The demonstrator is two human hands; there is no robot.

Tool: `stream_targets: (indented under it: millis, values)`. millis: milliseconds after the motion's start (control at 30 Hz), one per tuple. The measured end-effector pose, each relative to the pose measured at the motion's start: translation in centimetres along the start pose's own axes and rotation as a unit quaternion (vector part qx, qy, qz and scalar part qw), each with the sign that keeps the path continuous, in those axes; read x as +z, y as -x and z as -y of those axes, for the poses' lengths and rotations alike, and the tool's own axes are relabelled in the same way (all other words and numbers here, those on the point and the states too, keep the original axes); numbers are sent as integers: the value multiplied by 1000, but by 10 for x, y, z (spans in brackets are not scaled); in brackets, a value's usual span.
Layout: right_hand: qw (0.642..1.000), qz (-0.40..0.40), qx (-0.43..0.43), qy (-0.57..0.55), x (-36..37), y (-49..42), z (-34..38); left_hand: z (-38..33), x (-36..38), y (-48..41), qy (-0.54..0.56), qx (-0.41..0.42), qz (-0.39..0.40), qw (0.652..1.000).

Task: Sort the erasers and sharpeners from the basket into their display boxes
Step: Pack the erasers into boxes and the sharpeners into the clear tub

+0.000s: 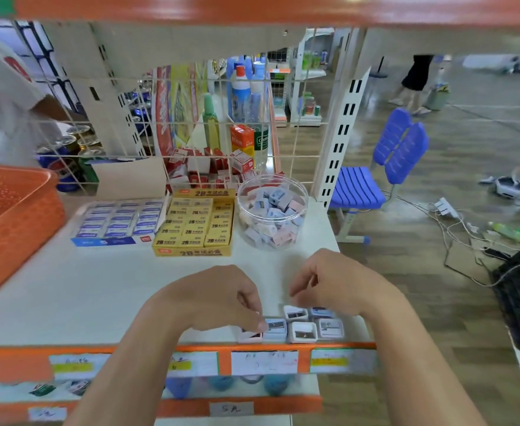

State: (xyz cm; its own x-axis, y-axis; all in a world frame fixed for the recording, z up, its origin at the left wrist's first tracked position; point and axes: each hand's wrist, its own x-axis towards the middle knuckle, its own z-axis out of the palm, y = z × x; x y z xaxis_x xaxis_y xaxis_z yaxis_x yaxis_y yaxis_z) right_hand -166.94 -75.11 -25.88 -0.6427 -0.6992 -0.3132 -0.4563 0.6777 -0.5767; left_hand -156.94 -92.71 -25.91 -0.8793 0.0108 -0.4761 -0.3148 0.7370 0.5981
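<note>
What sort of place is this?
Probably a small shop, or a mock-up of one: paper price labels along the shelf edge, open display boxes of erasers on it, and bottles stocked behind a wire grid.

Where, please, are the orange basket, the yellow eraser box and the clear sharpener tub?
orange basket (pixel 13 235): head view, on its side wall.
yellow eraser box (pixel 192 252): head view, on its front panel.
clear sharpener tub (pixel 239 195): head view, on its left rim.

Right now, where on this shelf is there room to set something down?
The widest bare patch lies between the orange basket, the blue eraser box and the left hand. A narrower strip fronts the sharpener tub. The front-right edge is crowded with loose sharpeners.
</note>
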Motion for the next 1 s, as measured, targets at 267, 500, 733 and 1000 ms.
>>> stream_targets:
  millis: [267,500,733,1000]
  values:
    - [999,-1,2,45,9,-2,4,6,-1,-7,60,41,-80,994]
    - [996,-90,-6,-12,13,-10,-1,-3,-26,-16,87,84,-259,958]
    - [978,-176,-32,-111,12,-14,-7,-21,-53,-42,85,45,-405,909]
    - [937,-253,-62,-232,-5,-24,-10,-19,-58,-65,85,17,-424,902]
